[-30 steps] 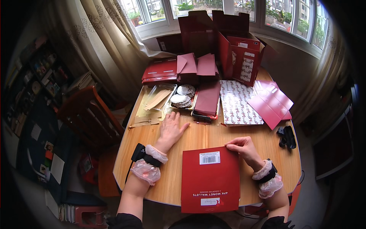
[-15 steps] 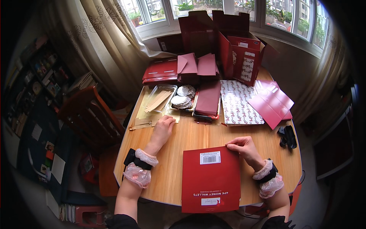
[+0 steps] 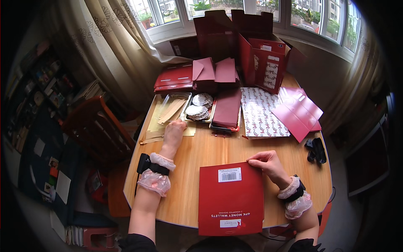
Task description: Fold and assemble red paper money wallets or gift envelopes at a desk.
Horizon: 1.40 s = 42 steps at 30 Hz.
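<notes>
A flat red cardboard wallet pack (image 3: 231, 195) with a white barcode label lies at the table's near edge. My right hand (image 3: 270, 166) pinches its upper right corner between thumb and fingers. Farther left, my left hand (image 3: 173, 133) is at the near side of a clear plastic tray (image 3: 187, 101) of tan strips (image 3: 172, 111), over pale yellow sheets (image 3: 189, 132). Its fingers are curled together, and whatever they grip is hidden.
White scalloped tags (image 3: 197, 112) and dark red cards (image 3: 226, 109) fill trays mid-table. Patterned white sheets (image 3: 264, 115) and glossy pink-red sheets (image 3: 298, 113) lie right of them. Pink envelopes (image 3: 225, 71), a tall red box (image 3: 264, 63) and a black strap (image 3: 317, 151) stand or lie around.
My left hand has moved away from me and slightly left, closer to the tray of strips. My right hand keeps its pinch on the red wallet pack.
</notes>
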Motion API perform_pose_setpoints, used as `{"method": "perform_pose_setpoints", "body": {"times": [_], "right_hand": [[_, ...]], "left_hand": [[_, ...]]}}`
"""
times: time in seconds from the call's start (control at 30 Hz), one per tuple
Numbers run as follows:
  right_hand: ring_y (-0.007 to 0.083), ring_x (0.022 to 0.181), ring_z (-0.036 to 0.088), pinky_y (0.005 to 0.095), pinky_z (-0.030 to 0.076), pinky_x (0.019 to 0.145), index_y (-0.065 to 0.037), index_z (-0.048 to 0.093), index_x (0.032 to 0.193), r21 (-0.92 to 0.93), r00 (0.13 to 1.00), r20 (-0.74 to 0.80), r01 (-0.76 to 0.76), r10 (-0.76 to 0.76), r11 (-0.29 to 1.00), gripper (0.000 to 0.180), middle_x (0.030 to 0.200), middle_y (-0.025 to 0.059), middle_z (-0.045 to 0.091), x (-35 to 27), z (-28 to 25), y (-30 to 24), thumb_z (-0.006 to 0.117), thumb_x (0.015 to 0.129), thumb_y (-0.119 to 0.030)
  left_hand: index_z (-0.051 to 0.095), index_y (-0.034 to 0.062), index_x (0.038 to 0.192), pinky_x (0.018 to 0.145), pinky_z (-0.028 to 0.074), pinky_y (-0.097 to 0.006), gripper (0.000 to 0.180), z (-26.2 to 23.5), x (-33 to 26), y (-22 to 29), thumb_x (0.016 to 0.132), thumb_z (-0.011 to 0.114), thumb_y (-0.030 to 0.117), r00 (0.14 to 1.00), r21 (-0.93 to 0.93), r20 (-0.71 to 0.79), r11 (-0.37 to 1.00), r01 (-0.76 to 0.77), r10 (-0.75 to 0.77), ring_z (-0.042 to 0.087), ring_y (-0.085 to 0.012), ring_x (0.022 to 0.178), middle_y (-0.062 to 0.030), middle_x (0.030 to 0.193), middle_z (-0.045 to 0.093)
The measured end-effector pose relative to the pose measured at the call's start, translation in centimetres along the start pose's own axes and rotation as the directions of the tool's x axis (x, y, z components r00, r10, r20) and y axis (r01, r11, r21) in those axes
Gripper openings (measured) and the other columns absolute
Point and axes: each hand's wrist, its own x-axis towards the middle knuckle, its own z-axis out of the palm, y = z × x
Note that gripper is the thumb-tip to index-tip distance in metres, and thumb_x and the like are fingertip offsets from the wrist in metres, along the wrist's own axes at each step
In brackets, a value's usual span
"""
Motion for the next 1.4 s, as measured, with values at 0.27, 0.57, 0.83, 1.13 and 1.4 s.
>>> {"method": "perform_pose_setpoints", "body": {"times": [0.27,0.57,0.83,1.13,1.4], "right_hand": [[0.0081,0.075,0.065,0.0217,0.052,0.068,0.005,0.075,0.098,-0.014,1.0,0.006,0.013,-0.013,1.0,0.017,0.083,0.0043,0.072,0.1,0.0,0.0,0.073,0.09,-0.01],[0.0083,0.075,0.066,0.0217,0.053,0.069,0.006,0.074,0.098,-0.003,1.0,0.015,0.002,-0.002,1.0,0.018,0.084,0.0055,0.073,0.1,-0.1,-0.1,0.072,0.091,-0.01],[0.0093,0.076,0.067,0.0222,0.054,0.07,0.006,0.074,0.099,0.027,1.0,0.025,0.004,-0.004,1.0,0.017,0.085,0.0066,0.073,0.1,-0.1,0.0,0.072,0.091,-0.009],[0.0088,0.076,0.066,0.0222,0.054,0.069,0.006,0.074,0.098,-0.001,1.0,0.021,0.006,-0.006,1.0,0.018,0.084,0.0061,0.073,0.1,-0.1,0.1,0.072,0.091,-0.01],[0.0086,0.075,0.066,0.0222,0.054,0.068,0.006,0.074,0.098,0.02,1.0,0.012,0.024,-0.024,1.0,0.018,0.084,0.0057,0.073,0.1,-0.2,0.4,0.072,0.091,-0.011]], "left_hand": [[0.07,0.0044,0.076,0.074,0.057,-0.041,0.013,0.5,0.7,-0.6,0.085,0.061,0.004,0.999,-0.001,0.03,0.999,-0.034,0.034,0.07,-0.0324,0.08,-0.0156,0.085,0.068],[0.07,0.0052,0.076,0.075,0.057,-0.04,0.013,0.5,0.9,-0.4,0.084,0.06,0.002,0.998,0.012,0.029,0.998,-0.054,0.054,0.07,-0.0309,0.082,-0.0147,0.086,0.068],[0.071,0.0047,0.075,0.074,0.057,-0.04,0.01,0.4,1.0,-0.5,0.081,0.063,0.003,1.0,-0.048,0.003,0.999,-0.013,0.013,0.07,-0.0322,0.08,-0.0162,0.083,0.069],[0.074,0.0045,0.074,0.074,0.057,-0.04,0.007,-0.7,1.9,-1.4,0.078,0.069,0.007,0.99,-0.079,0.073,0.99,-0.119,0.124,0.071,-0.0316,0.077,-0.0163,0.079,0.07],[0.074,0.0045,0.075,0.075,0.058,-0.04,0.008,-0.5,2.1,-1.1,0.079,0.067,0.008,0.988,-0.024,0.109,0.993,-0.112,0.114,0.071,-0.0311,0.079,-0.0168,0.082,0.07]]}}
